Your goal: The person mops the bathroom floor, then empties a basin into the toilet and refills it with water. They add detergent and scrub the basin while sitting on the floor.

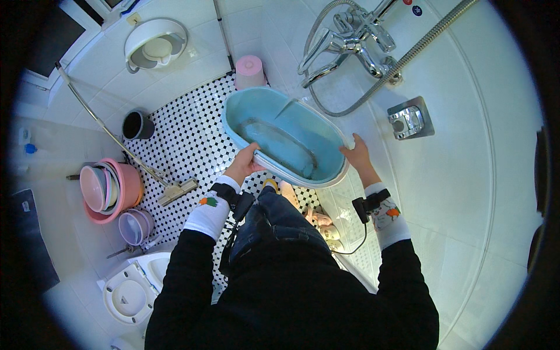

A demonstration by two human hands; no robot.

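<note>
A long oval blue plastic tub (pixel 271 131) with a pale outer rim is held up between my two hands, its inside facing me. Dark residue marks its bottom. My left hand (pixel 246 162) grips the near long side, thumb over the rim. At the right end, my right hand (pixel 358 154) has its thumb on the rim, its other fingers spread along the outside. A chrome mixer tap (pixel 350 46) with its spout pointing down is on the wall beyond the tub's right part. The underside of the tub is hidden.
A metal shower hose (pixel 420 46) loops beside the tap, and a shower holder (pixel 410 121) is at right. On the tiled floor are a pink bucket (pixel 250 72), a grey bin (pixel 137 125) and a long-handled mop (pixel 177 191). Stacked basins (pixel 124 186) and a toilet (pixel 127 299) are at left.
</note>
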